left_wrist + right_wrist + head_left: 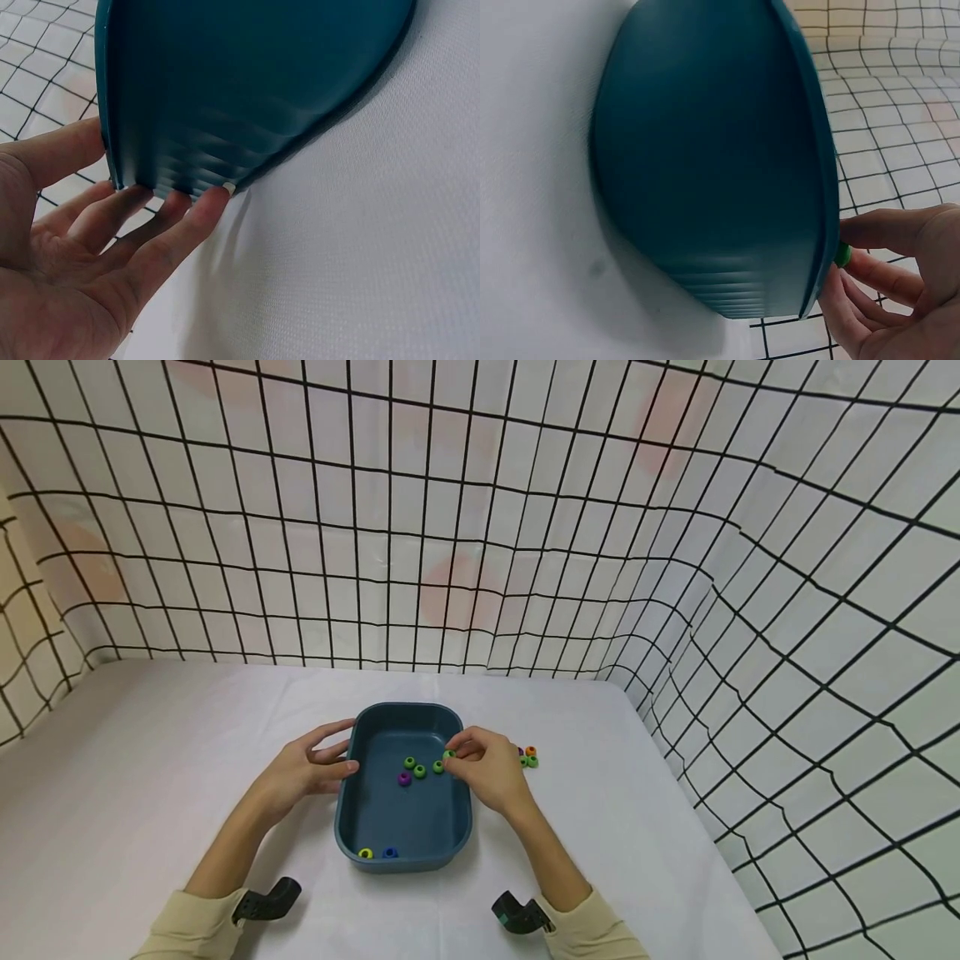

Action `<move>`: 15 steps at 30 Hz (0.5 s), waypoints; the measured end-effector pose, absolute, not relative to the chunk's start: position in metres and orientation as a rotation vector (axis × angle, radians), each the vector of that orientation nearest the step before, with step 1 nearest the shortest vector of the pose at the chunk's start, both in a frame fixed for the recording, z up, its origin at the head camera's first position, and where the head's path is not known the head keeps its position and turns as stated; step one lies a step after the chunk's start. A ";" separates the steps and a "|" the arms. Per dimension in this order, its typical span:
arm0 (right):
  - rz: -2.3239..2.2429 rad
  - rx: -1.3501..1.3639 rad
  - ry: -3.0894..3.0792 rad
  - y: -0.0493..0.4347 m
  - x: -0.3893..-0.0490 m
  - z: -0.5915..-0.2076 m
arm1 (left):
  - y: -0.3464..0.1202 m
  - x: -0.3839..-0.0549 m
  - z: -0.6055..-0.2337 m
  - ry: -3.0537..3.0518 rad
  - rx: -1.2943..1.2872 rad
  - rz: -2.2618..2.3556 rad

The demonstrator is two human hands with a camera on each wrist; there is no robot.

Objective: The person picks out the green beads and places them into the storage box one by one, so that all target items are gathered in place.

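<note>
Slate blue for the tray (403, 822) from above, dark teal in both wrist views; inside it, bright green for three beads (419, 772), purple for a fourth bead (404, 780), yellow for a fifth bead (365, 853), deep blue for a sixth bead (390, 853); bright green again for the pinched bead (448, 755) in the right hand (486, 768); orange, purple and green among the loose beads (532, 762) on the cloth (187, 760), itself plain white; beige for the sleeves (197, 927); black for the wrist cameras (267, 902); a black grid pattern over the white backdrop (408, 560), tinted with faint peach-pink round blotches (442, 602).
</note>
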State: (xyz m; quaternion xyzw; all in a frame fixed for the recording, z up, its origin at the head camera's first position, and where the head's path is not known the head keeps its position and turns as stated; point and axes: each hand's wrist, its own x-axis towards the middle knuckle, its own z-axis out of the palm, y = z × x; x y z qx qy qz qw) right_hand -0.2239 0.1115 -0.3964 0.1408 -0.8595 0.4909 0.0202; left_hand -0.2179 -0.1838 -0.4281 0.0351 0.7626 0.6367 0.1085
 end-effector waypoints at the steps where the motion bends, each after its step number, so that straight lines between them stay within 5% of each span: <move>1: 1.513 0.440 -2.660 0.111 -0.224 -0.397 | -0.184 -0.218 -0.428 2.243 0.105 1.872; 15: 1.477 0.416 -2.630 0.112 -0.228 -0.405 | -0.183 -0.218 -0.428 2.246 0.100 1.866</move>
